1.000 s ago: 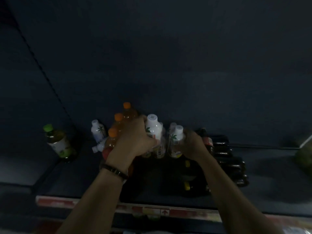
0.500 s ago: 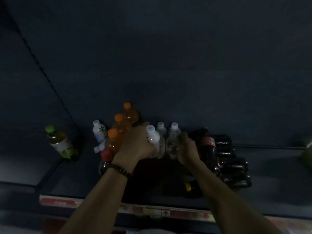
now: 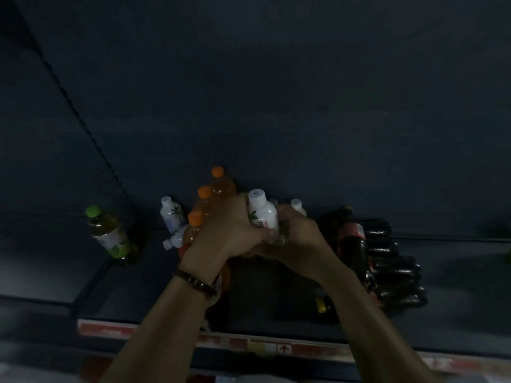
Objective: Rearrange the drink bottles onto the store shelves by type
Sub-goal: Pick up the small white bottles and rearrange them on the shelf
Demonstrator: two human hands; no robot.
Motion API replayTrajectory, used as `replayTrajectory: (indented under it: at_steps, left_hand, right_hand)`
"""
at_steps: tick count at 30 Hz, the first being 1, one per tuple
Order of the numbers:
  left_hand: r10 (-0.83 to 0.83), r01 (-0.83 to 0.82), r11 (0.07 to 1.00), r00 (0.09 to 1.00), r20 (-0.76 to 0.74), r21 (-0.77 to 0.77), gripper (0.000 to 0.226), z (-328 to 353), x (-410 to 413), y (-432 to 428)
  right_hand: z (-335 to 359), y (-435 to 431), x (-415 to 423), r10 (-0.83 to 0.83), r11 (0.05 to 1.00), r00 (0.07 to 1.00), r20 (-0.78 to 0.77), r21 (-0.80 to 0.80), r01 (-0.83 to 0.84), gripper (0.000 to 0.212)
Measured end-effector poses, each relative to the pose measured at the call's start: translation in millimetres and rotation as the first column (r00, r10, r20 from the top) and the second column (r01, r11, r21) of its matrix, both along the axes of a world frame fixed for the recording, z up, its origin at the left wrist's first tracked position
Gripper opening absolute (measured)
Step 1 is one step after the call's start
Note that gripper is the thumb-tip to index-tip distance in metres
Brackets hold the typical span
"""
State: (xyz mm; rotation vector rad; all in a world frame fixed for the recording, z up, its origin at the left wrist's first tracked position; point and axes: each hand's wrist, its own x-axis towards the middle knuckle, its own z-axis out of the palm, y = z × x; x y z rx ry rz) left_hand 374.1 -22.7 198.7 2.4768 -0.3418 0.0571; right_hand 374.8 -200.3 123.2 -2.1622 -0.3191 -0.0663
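On a dark shelf (image 3: 456,327), both my hands close round one white bottle with a palm-tree label (image 3: 261,211). My left hand (image 3: 224,230) wraps its left side and my right hand (image 3: 298,236) its right side, palms nearly meeting below it. Two more white bottles' caps (image 3: 296,203) show just behind. Three orange-capped orange drink bottles (image 3: 218,186) stand in a row to the left. Another white palm bottle (image 3: 172,214) stands further left, with one lying on its side (image 3: 177,237) below it.
A green-capped tea bottle (image 3: 109,233) stands alone at the left. Dark cola bottles (image 3: 352,239) stand in a row at the right. A yellow cap (image 3: 321,305) shows under my right forearm. The shelf's front edge carries a red price strip (image 3: 276,346).
My two hands have drawn together round a single white bottle, which sits higher and nearer than before. The right hand has left the other white bottles and moved leftward.
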Motion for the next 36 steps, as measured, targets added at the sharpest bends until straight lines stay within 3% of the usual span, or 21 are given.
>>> replayTrajectory:
  at_steps: [8, 12, 15, 17, 25, 33, 36]
  left_hand:
    - [0.013, -0.022, 0.998, 0.990, 0.138, 0.064, 0.062, 13.5, -7.2, 24.8]
    - [0.064, -0.106, 0.981, 0.967, 0.245, 0.160, 0.032, 16.2, -19.8, 50.8]
    - [0.069, -0.110, 0.970, 0.980, 0.189, 0.217, 0.022, 7.6, -23.7, 63.5]
    - [0.066, -0.105, 0.969, 0.982, 0.175, 0.225, 0.018, 4.4, -26.2, 69.0]
    - [0.099, -0.127, 0.981, 0.979, 0.181, 0.150, 0.008, 3.3, -28.1, 91.3]
    - [0.106, -0.127, 0.990, 0.964, 0.245, 0.068, 0.008, 0.8, -32.5, 102.8]
    - [0.185, -0.190, 0.982, 0.943, 0.276, -0.009, 0.006, -2.0, -34.4, 117.0]
  right_hand:
    - [-12.9, 18.9, -1.1, -0.185, 0.983, 0.953, 0.242, 0.051, 0.178, 0.058]
    - [-48.6, 34.3, -3.6, -0.237, 0.970, 0.967, 0.089, 0.076, 0.230, 0.063]
    - [-77.2, 48.2, -5.0, -0.213, 0.977, 0.975, 0.066, -0.021, 0.214, 0.076]
    - [-89.6, 56.8, -5.3, -0.212, 0.975, 0.977, 0.033, -0.058, 0.214, 0.073]
    - [-109.8, 82.3, -5.0, -0.237, 0.964, 0.955, -0.179, 0.075, 0.254, 0.055]
    - [-102.8, 82.2, -8.4, -0.217, 0.974, 0.966, -0.138, 0.028, 0.223, 0.062]
    - [-80.8, 75.3, -15.8, -0.214, 0.975, 0.977, -0.017, -0.054, 0.213, 0.044]
